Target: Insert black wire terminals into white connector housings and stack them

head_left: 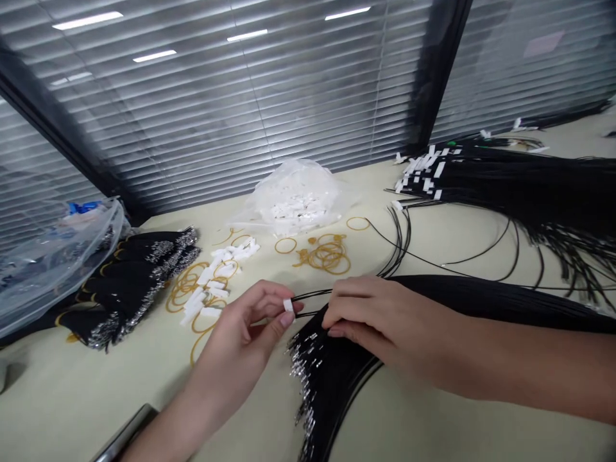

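My left hand (250, 330) pinches a small white plastic connector (288, 305) between thumb and forefinger, with thin black wires (312, 295) running into it. Just to its right, my right hand (380, 317) rests palm down on a thick bundle of black wires (481, 301), its fingers closed around the wires that lead to the connector. The bundle's metal-tipped ends (305, 372) fan out below both hands on the pale table (72, 391).
Loose white connectors (212, 285) and yellow rubber bands (327, 253) lie behind my hands. A clear bag of connectors (296, 196) sits further back. Banded black wire bundles (135, 276) and a plastic bag (52, 256) are at left; wires with fitted connectors (505, 179) at right.
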